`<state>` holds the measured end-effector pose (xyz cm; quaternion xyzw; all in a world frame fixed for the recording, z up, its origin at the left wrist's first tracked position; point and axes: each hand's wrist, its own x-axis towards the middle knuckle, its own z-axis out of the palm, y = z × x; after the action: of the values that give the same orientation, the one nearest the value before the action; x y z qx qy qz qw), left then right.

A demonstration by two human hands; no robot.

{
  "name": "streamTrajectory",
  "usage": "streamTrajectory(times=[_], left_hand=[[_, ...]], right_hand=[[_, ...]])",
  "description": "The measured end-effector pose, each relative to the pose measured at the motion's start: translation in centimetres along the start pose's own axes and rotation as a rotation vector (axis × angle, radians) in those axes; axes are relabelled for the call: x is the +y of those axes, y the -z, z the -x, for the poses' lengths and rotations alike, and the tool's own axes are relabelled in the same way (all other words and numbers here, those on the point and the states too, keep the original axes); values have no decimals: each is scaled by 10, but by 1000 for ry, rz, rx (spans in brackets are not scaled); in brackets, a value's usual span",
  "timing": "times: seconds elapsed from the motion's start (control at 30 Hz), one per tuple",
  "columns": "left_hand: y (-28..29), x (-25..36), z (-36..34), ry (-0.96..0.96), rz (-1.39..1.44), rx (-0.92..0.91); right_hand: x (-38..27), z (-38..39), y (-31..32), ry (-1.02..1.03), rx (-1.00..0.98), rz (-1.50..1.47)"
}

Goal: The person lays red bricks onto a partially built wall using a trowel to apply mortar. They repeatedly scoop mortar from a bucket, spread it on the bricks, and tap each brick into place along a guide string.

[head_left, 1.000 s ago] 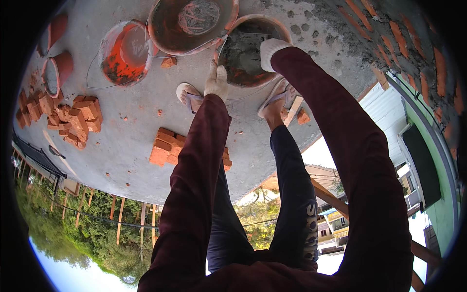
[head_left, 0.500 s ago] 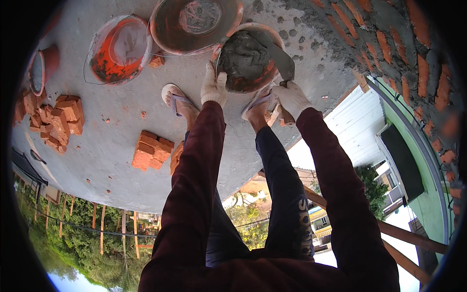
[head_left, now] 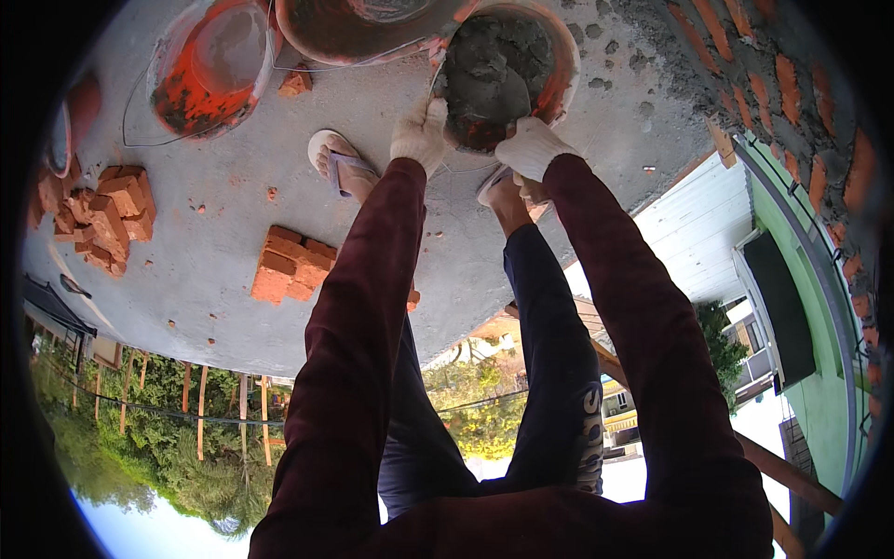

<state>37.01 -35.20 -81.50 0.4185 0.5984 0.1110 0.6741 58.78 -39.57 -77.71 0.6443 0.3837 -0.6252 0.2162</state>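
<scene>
Wet grey mortar (head_left: 494, 47) fills much of an orange bucket (head_left: 562, 74) in front of my feet. My left hand (head_left: 419, 138), in a pale knitted glove, is closed on the near left rim of this bucket. Also gloved, my right hand (head_left: 537, 149) is closed round a trowel (head_left: 503, 101) at the near right rim. The trowel's blade rests in the mortar, smeared grey; its handle is hidden by the hand. Below the right hand, a small light-brown object on the floor is partly covered.
Left of the mortar stand a wide basin (head_left: 345, 47) and an orange bucket (head_left: 200, 102) with a wire handle. Orange bricks lie in a stack (head_left: 291, 265) and a pile (head_left: 116, 210). A brick wall (head_left: 787, 84) rises at right, near the floor's edge.
My right hand has swung the trowel's blade from the bucket's right side down into the mortar, nearer the left hand. The left hand stays at the rim. The view has shifted.
</scene>
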Motion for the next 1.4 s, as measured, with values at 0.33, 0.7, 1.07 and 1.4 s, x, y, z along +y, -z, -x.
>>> streamTrajectory(times=[0.33,0.7,1.07,1.4], left_hand=[[24,-12,0,118,322,8],[20,-5,-16,162,-37,-68],[29,20,2,327,398,-70],[13,26,-3,224,316,-90]], right_hand=[[-59,122,29,-134,-22,-515],[-27,13,3,-194,-239,-1487],[-69,89,41,23,69,248],[18,3,22,55,163,728]])
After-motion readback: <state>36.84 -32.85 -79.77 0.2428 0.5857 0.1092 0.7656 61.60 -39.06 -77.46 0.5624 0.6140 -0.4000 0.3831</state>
